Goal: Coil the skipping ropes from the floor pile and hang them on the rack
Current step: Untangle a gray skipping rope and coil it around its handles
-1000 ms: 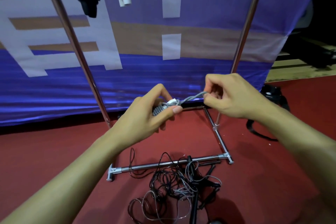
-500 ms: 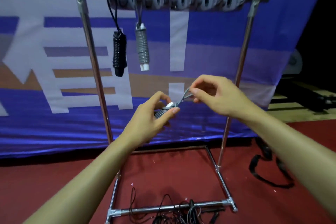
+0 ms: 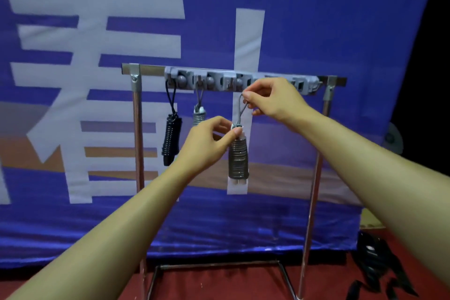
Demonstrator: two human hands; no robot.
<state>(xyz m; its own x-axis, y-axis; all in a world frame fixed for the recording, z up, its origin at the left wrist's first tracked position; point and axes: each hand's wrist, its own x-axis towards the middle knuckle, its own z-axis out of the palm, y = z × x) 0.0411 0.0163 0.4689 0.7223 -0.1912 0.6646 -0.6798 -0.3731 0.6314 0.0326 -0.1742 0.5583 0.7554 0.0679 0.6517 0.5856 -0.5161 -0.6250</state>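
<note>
A coiled grey skipping rope (image 3: 238, 158) hangs upright between my hands, just below the rack's hook bar (image 3: 233, 83). My left hand (image 3: 207, 143) pinches the white top of its handles. My right hand (image 3: 272, 97) pinches the rope's grey loop (image 3: 241, 107) and holds it up close under the hooks. Two coiled ropes hang from hooks at the left: a black one (image 3: 171, 139) and a grey one (image 3: 199, 114), partly hidden behind my left hand. The floor pile is out of view.
The metal rack stands on red floor, with its left post (image 3: 137, 153), right post (image 3: 314, 190) and base bar (image 3: 219, 266). A blue banner with white characters (image 3: 97, 56) hangs right behind it. A black strap (image 3: 375, 265) lies on the floor at the right.
Both hands have risen with the grey rope from waist height to the hook bar. The coil has turned from lying sideways to hanging upright. My view has tilted up, so the floor pile has dropped out.
</note>
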